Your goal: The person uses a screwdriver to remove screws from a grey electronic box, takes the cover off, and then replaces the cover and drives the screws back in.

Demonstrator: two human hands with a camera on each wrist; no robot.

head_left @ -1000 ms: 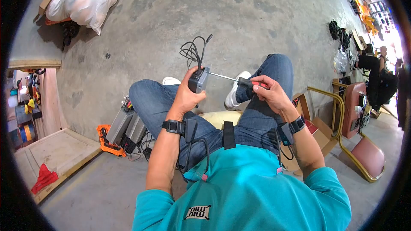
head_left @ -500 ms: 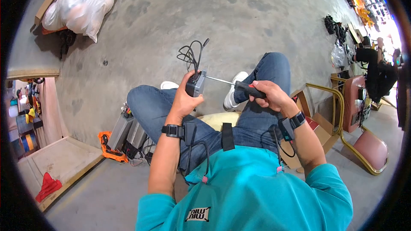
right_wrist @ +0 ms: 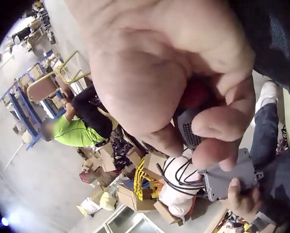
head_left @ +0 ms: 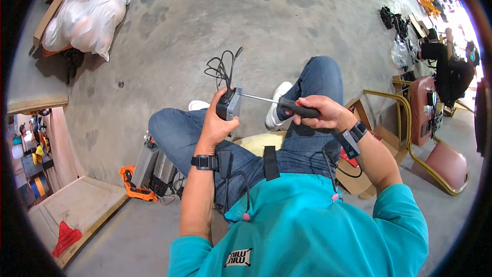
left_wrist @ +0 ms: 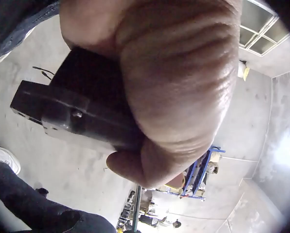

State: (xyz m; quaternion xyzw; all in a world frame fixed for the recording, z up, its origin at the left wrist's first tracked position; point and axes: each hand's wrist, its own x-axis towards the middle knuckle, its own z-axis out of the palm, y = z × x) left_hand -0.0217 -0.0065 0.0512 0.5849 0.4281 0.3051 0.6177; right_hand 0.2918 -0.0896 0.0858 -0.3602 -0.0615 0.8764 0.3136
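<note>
A grey and black box-shaped device (head_left: 233, 105) sits in my left hand (head_left: 214, 125), thumb on one side and fingers round the other. Loops of thin black cable (head_left: 220, 72) rise from its far end. My right hand (head_left: 328, 113) grips the black handle of a screwdriver (head_left: 300, 109), whose steel shaft points left with its tip at the device's right face. In the left wrist view, the dark edge of the device (left_wrist: 81, 116) shows under the thumb. The right wrist view shows curled fingers round the red and black handle (right_wrist: 186, 124), with the device's flat grey face (right_wrist: 230, 177) beyond.
Grey power units and an orange frame (head_left: 136, 184) lie left of my knee. An opened carton (head_left: 384, 146) and a gold-framed chair (head_left: 446, 166) stand to the right. White bags (head_left: 87, 23) lie at the far left. Another person (head_left: 453, 72) sits at the far right.
My right hand has shifted from a fingertip hold at the handle's red end to a fuller grip farther along it. The left hand keeps its hold on the device.
</note>
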